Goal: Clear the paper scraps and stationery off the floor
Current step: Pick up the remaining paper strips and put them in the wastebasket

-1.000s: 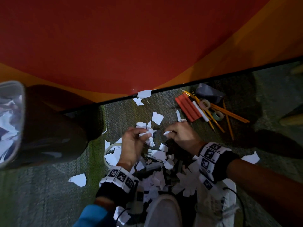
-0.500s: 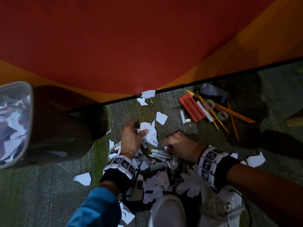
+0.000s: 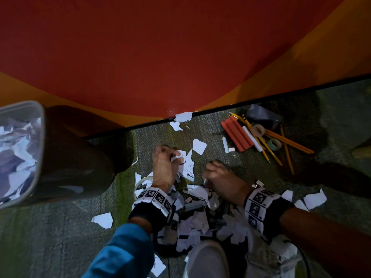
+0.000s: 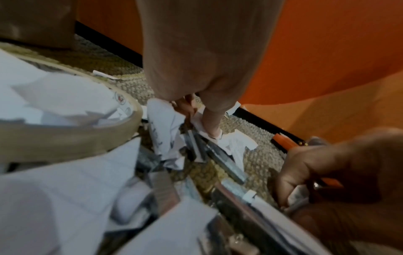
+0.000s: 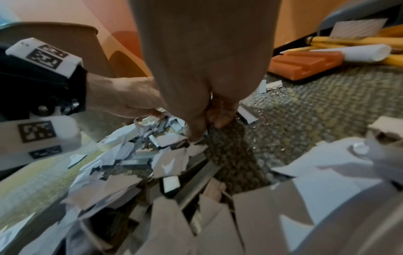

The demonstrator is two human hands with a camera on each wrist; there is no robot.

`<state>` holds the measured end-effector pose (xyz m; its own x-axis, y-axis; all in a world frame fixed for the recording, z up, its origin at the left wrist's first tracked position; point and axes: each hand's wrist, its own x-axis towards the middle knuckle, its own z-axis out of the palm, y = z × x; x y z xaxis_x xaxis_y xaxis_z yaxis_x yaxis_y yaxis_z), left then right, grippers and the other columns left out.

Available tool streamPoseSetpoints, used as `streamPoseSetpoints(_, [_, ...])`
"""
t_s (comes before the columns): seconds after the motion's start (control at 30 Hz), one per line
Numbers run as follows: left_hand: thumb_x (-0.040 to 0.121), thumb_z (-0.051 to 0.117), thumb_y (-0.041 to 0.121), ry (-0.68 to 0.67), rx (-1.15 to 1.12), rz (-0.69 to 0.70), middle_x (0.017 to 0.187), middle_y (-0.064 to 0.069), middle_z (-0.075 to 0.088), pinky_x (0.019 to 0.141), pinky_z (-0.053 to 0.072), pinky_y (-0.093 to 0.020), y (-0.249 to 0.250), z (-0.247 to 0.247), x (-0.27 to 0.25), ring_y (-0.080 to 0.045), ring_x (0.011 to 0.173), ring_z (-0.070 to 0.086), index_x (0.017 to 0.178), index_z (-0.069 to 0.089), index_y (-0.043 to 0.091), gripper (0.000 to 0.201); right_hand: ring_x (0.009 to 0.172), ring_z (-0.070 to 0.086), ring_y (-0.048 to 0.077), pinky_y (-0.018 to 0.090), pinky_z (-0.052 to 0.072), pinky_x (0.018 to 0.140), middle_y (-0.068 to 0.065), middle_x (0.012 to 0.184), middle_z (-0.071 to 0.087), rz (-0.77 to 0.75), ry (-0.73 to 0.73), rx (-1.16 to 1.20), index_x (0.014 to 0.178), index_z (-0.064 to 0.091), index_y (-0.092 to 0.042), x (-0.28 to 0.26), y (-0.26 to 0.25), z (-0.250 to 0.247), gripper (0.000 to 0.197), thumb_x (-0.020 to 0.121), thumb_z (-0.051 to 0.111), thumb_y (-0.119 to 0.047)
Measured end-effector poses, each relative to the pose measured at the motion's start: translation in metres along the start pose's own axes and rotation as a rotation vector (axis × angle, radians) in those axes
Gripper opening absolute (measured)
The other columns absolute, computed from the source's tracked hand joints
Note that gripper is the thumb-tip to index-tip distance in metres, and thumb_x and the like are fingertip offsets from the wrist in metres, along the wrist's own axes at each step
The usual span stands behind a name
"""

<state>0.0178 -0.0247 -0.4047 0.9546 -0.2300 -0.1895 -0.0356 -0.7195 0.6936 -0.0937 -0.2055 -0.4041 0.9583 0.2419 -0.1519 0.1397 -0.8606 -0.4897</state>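
- Nearest the person, around the pale shoes (image 3: pixel 206 257), lies the thickest heap of paper scraps (image 3: pixel 197 221) on the carpet (image 3: pixel 50 227), mixed with grey staple strips (image 5: pixel 135 163) and a few binder clips.
- Just beyond the heap, the left hand (image 3: pixel 163 169) has its fingers curled round a small bunch of torn scraps (image 3: pixel 176 157), pinching them against the thumb.
- Beside it, the right hand (image 3: pixel 220 177) is bunched low over the pile; the left wrist view shows white paper pinched in its curled fingers (image 4: pixel 290 182).
- A ring of clear tape (image 3: pixel 140 182) lies half buried under scraps by the left wrist.
- The scraps should be near weightless and limp; I'd expect them to slip out singly, so gathering them into a loose bunch and squeezing suits better than pinching edges. The staple strips look stiff and brittle, best lifted along their length.
- Toward the left edge of the carpet stands a bin (image 3: pixel 22 149), already holding crumpled paper.
- Farther on, near the black skirting (image 3: pixel 281 94), stray scraps lie apart.
- In the far right corner sit the stationery: red strips (image 3: pixel 236 135), yellow pencils (image 3: pixel 281 141), two tape rolls (image 3: pixel 259 129) and a dark box (image 3: pixel 263 116), all untouched.
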Motion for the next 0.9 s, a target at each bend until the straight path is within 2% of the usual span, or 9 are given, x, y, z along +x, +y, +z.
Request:
streamPoseSetpoints(0.1, [0.074,0.085,0.023,-0.049,0.034,0.034,0.113,-0.001,0.047,0.089,0.048,-0.035,-0.005,-0.002,0.001,-0.024,0.103,0.054,0.108,0.065,0.018,0.040,0.096,0.038,0.020,0.038,0.050,0.080,0.008,0.091,0.056,-0.002,-0.015,0.007,0.075,0.063,-0.011,0.000,-0.006,-0.005,0.019,0.068,0.068,0.006])
streamPoseSetpoints(0.23, [0.072,0.088,0.023,-0.130,0.102,-0.001,0.111,-0.003,0.046,0.088,0.047,-0.029,0.000,-0.006,0.016,-0.024,0.099,0.056,0.106,0.068,0.013,0.041,0.111,0.036,0.025,0.039,0.037,0.095,0.011,0.111,0.048,0.045,-0.200,0.016,0.092,0.063,-0.004,0.007,-0.008,-0.017,0.011,0.085,0.057,0.001])
streamPoseSetpoints(0.33, [0.074,0.086,0.026,-0.140,0.143,-0.044,0.111,-0.002,0.048,0.085,0.044,-0.025,-0.003,-0.001,0.021,-0.021,0.099,0.055,0.109,0.069,0.011,0.043,0.107,0.044,0.020,0.030,0.038,0.089,0.006,0.107,0.054,0.168,-0.129,0.205,0.090,0.066,-0.011,0.021,-0.003,-0.028,0.007,0.086,0.062,-0.007])
streamPoseSetpoints(0.4, [0.075,0.084,0.027,-0.146,0.155,-0.019,0.108,-0.002,0.057,0.082,0.048,-0.026,-0.006,0.001,0.019,-0.020,0.096,0.058,0.109,0.071,0.013,0.038,0.096,0.059,0.019,0.026,0.041,0.081,0.006,0.095,0.065,0.303,-0.033,0.318,0.084,0.067,-0.015,0.034,0.002,-0.041,0.009,0.086,0.064,-0.007])
streamPoseSetpoints(0.47, [0.079,0.082,0.022,-0.125,0.059,-0.013,0.095,-0.001,0.069,0.074,0.050,-0.018,-0.004,-0.002,0.015,-0.018,0.087,0.064,0.101,0.076,0.012,0.025,0.090,0.065,0.019,0.027,0.047,0.082,0.006,0.092,0.070,0.399,0.028,0.355,0.089,0.069,-0.018,0.049,0.010,-0.049,0.007,0.087,0.068,-0.012])
streamPoseSetpoints(0.57, [0.078,0.083,0.018,-0.150,-0.180,-0.101,0.090,0.000,0.075,0.065,0.048,-0.010,-0.001,-0.007,0.011,-0.020,0.085,0.071,0.099,0.076,0.010,0.023,0.100,0.065,0.025,0.041,0.055,0.086,0.009,0.112,0.067,0.495,0.029,0.396,0.113,0.064,-0.025,0.070,0.017,-0.048,0.031,0.085,0.074,-0.013])
streamPoseSetpoints(0.7, [0.066,0.091,0.023,-0.257,-0.238,-0.140,0.115,-0.001,0.070,0.088,0.053,-0.034,0.003,0.000,0.012,-0.019,0.108,0.064,0.118,0.067,0.018,0.057,0.109,0.062,0.033,0.045,0.052,0.091,0.015,0.117,0.063,0.523,-0.048,0.295,0.140,0.045,-0.020,0.089,0.022,-0.050,0.068,0.081,0.078,-0.016])
streamPoseSetpoints(0.77, [0.064,0.093,0.022,-0.282,-0.231,-0.131,0.123,-0.002,0.066,0.096,0.050,-0.038,0.005,0.005,0.010,-0.019,0.114,0.060,0.124,0.064,0.019,0.067,0.109,0.060,0.034,0.048,0.049,0.094,0.017,0.115,0.062,0.524,-0.069,0.272,0.137,0.044,-0.018,0.091,0.021,-0.050,0.065,0.082,0.077,-0.018])
streamPoseSetpoints(0.9, [0.063,0.091,0.028,-0.258,-0.080,-0.020,0.100,0.007,0.070,0.080,0.055,-0.035,-0.001,0.013,0.007,-0.017,0.087,0.065,0.114,0.063,0.034,0.059,0.098,0.062,0.035,0.042,0.050,0.084,0.013,0.102,0.065,0.491,-0.031,0.275,0.111,0.056,-0.020,0.091,0.021,-0.045,0.034,0.083,0.074,-0.017])
